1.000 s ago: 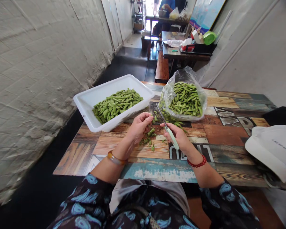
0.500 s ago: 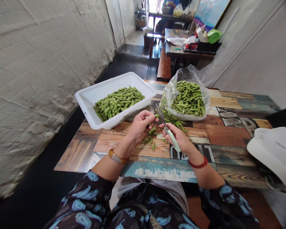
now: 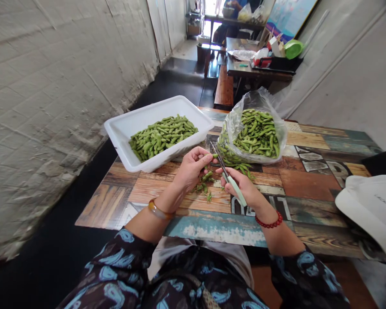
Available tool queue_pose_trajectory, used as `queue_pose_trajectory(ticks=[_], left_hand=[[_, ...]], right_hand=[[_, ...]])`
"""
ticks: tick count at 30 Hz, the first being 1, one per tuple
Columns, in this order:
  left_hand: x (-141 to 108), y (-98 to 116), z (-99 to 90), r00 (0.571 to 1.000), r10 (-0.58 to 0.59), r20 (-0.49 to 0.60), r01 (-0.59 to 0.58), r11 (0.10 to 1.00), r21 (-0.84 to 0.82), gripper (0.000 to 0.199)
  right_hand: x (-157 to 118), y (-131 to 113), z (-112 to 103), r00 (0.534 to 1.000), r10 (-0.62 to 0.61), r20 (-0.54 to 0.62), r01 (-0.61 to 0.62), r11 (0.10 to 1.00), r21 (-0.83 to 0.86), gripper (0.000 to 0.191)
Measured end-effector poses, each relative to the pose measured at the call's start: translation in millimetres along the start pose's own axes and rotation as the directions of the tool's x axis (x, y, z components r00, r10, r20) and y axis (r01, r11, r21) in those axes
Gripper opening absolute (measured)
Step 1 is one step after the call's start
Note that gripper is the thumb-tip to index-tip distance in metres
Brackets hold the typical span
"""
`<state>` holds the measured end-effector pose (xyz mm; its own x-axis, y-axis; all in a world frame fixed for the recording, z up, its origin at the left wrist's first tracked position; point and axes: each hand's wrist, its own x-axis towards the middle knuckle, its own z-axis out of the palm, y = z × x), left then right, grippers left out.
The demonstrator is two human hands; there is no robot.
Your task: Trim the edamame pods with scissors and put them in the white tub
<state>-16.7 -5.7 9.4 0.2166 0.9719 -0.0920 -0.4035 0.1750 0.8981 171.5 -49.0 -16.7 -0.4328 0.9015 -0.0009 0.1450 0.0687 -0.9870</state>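
Observation:
Between the thumb and fingers of my left hand (image 3: 194,168) is a green soybean pod (image 3: 215,156), its tip poking out to the right. My right hand (image 3: 239,183) is closed around the pale green handles of a pair of scissors (image 3: 234,189). The scissor blades point up and away, right beside the pod; whether they touch it I cannot tell. Small trimmed bits (image 3: 208,196) lie on the table below my hands. Beyond my left hand stands a white plastic tub (image 3: 122,128) with many pods inside. An opened clear plastic bag (image 3: 231,122) full of pods sits beyond my right hand.
The patchwork wood-pattern table (image 3: 312,184) holds a white cap (image 3: 369,206) at the right. A rough white wall (image 3: 51,107) runs along the left. Behind are a wooden bench (image 3: 224,88), a second table with a green bowl (image 3: 293,49), and a seated person farther back.
The view has shifted slightly, so the whole scene sits a little farther right. My hands stay close together, with the pod and scissors in nearly the same pose.

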Motion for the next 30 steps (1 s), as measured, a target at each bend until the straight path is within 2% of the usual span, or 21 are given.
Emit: queue_pose_trajectory(ticks=[6, 9, 13, 17, 23, 30], left_hand=[[-0.8, 0.9, -0.7, 1.0, 0.01, 0.007, -0.01, 1.0, -0.002, 0.034], [-0.3, -0.4, -1.9, 1.0, 0.018, 0.013, -0.018, 1.0, -0.003, 0.032], [1.1, -2.5, -2.2, 1.0, 0.025, 0.014, -0.025, 0.999, 0.021, 0.031], [2.8, -4.2, -1.7, 1.0, 0.019, 0.015, -0.02, 1.0, 0.019, 0.032], [4.7, -5.7, -1.7, 0.999, 0.005, 0.037, -0.005, 1.0, 0.002, 0.031], [8.0, -6.0, -3.1, 0.998, -0.058, 0.035, 0.061, 0.994, -0.095, 0.02]], right_hand=[[-0.8, -0.8, 1.3, 0.999, -0.016, -0.042, 0.012, 0.995, -0.094, 0.056], [-0.5, 1.0, 2.0, 0.993, -0.049, -0.11, 0.021, 0.97, -0.242, 0.051], [0.0, 7.0, 1.2, 0.944, -0.246, -0.219, 0.098, 0.845, -0.526, 0.05], [-0.7, 11.4, -2.0, 0.898, -0.39, -0.205, 0.152, 0.711, -0.686, 0.047], [-1.5, 12.7, -5.3, 0.884, -0.431, -0.179, 0.174, 0.661, -0.729, 0.045], [1.3, 18.4, -4.1, 0.891, -0.397, -0.221, 0.149, 0.714, -0.684, 0.045]])
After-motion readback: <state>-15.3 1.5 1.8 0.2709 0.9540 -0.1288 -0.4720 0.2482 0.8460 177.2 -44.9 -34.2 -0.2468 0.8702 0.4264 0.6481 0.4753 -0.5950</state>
